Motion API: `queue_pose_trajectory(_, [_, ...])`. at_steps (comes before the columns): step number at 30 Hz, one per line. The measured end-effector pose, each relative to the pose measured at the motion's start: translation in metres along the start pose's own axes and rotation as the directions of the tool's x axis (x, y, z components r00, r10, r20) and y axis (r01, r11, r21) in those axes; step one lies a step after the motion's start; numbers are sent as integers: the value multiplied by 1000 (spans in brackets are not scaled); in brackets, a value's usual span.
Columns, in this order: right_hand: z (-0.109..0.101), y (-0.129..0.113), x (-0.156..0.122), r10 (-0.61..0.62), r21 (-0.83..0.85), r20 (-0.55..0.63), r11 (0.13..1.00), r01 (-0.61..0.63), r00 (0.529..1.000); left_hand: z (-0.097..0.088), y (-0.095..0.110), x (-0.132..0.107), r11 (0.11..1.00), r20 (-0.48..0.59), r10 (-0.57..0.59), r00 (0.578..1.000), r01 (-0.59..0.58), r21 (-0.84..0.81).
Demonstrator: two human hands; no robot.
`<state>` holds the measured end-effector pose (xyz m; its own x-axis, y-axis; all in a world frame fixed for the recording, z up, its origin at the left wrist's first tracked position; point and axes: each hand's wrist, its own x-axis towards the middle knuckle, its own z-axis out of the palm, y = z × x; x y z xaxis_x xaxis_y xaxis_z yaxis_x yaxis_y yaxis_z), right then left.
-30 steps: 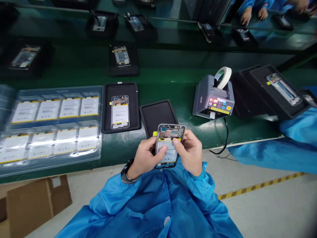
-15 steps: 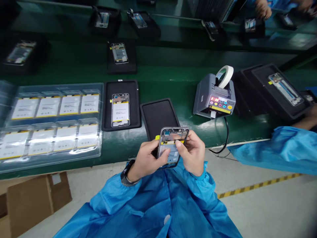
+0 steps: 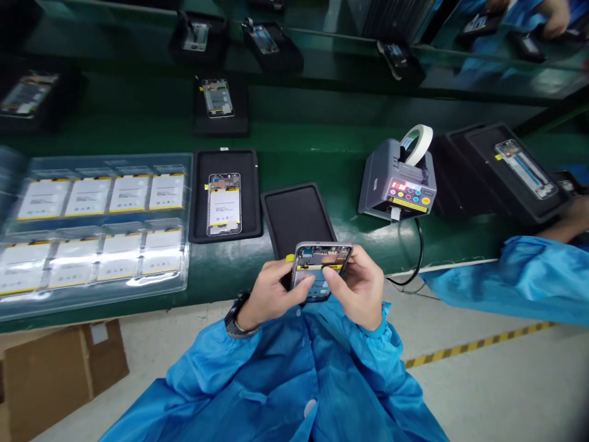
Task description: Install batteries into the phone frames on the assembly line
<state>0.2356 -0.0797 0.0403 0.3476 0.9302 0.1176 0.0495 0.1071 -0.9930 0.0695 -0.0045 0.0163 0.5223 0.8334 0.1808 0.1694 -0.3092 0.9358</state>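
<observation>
Both hands hold an opened phone [image 3: 322,253], tilted, in front of my chest. Its bare circuitry shows at the top, with a battery [image 3: 317,283] below it. My left hand [image 3: 278,285] grips the left edge, thumb lying on the battery. From the right, my right hand [image 3: 361,288] holds the other edge, its thumb pressed near the yellow strip at the battery's top. A yellow tab [image 3: 289,258] sticks out at the phone's upper left. Just beyond the phone lies a black tray [image 3: 297,212] with nothing in it. Fingers under the phone are hidden.
A clear plastic tray [image 3: 108,161] of several white batteries lies left. Beside it, another opened phone [image 3: 224,205] rests on a black tray [image 3: 199,196]. A tape dispenser [image 3: 398,181] stands right, its cable hanging over the edge. A co-worker's blue sleeve [image 3: 510,276] reaches in from the right.
The phone's top edge has dropped slightly toward me, so the phone looks more foreshortened. My right thumb has shifted slightly left and down. In the background, the co-worker's hands at upper right have moved.
</observation>
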Motion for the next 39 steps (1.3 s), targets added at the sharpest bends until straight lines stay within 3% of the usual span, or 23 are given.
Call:
queue_pose_trajectory(5, [-2, -1, -2, -114, -114, -24, 987, 110, 993, -3, -2, 3, 990, 5, 138, 990, -138, 15])
queue_pose_trajectory(10, [0, -1, -4, -143, -106, -36, 985, 139, 989, -3, 1, 6, 944, -11, 329, 944, -328, 18])
queue_pose_trajectory(16, [-3, -3, -3, -155, -87, -6, 984, 154, 988, -3, 1, 7, 910, -52, 412, 910, -409, 68])
queue_pose_trajectory(30, [-4, -2, -5, -196, -24, 24, 980, 196, 980, -4, 6, 8, 893, -26, 447, 894, -444, 68])
queue_pose_trajectory(39, [-3, 2, -4, -154, -124, -36, 981, 149, 987, -6, -1, 1, 950, 30, 310, 950, -311, 21])
